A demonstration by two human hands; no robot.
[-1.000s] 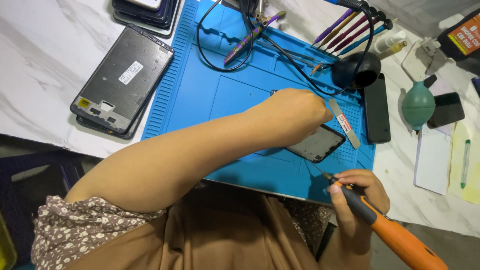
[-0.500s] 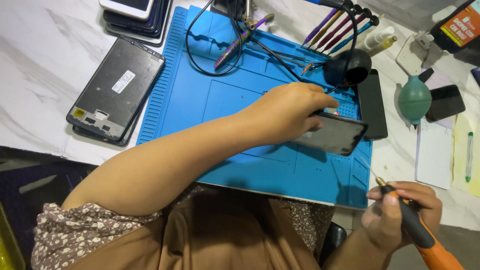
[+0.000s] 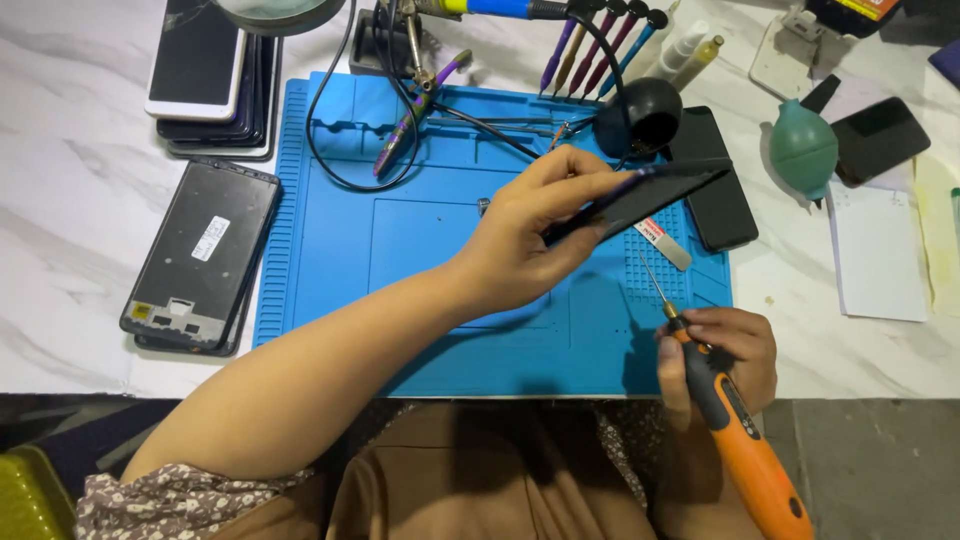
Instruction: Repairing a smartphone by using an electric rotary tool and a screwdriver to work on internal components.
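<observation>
Where half a second ago the phone [image 3: 640,195] lay low on the mat [image 3: 420,250] under the left hand [image 3: 525,235], it is now lifted clear and tilted edge-on toward the camera, which suggests it is being turned for a look at a side or its underside. It shows as a thin dark slab, its far corner over the mat's right part. The left hand's grip is closed on the phone, thumb on top and fingers beneath. The right hand [image 3: 715,355] has drawn back to the mat's near right corner, wrapped around an orange screwdriver [image 3: 735,430] whose thin bit points up, apart from the phone. A small white tool [image 3: 662,243] lies on the mat below it; a green blower [image 3: 802,150] sits on the bench to the right.
</observation>
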